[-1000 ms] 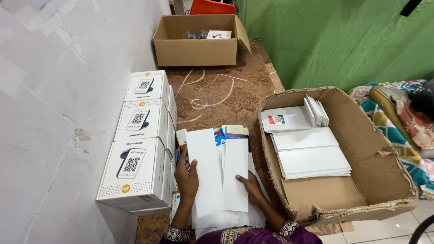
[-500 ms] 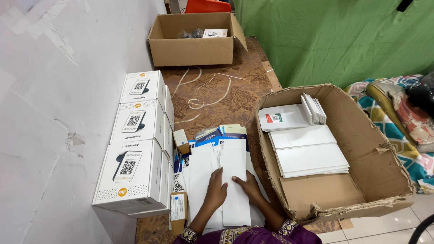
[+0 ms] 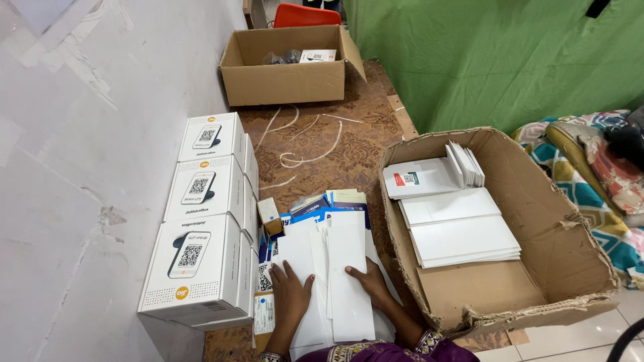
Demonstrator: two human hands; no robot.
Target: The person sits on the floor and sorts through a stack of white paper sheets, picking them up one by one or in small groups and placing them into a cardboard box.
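Now both hands flat and open on white cards [image 3: 335, 268], left hand [image 3: 290, 295], right hand [image 3: 370, 280], cardboard box [image 3: 570, 228] just right of cards

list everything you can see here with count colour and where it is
white sheets: a loose pile, count unclear, white, on the floor under both hands
blue-and-white packets: several, just beyond the pile
small carton: one, tan and white, left of the packets
product boxes: three on top of a stack in a row, white, along the left wall
large cardboard box: one, brown, open, right of the pile
flat white cards: stacks, count unclear, inside the large box
far cardboard box: one, brown, open, at the top
patterned carpet: one, brown
green curtain: one, upper right
colourful bedding: far right
left hand: flat on the pile
right hand: on the pile
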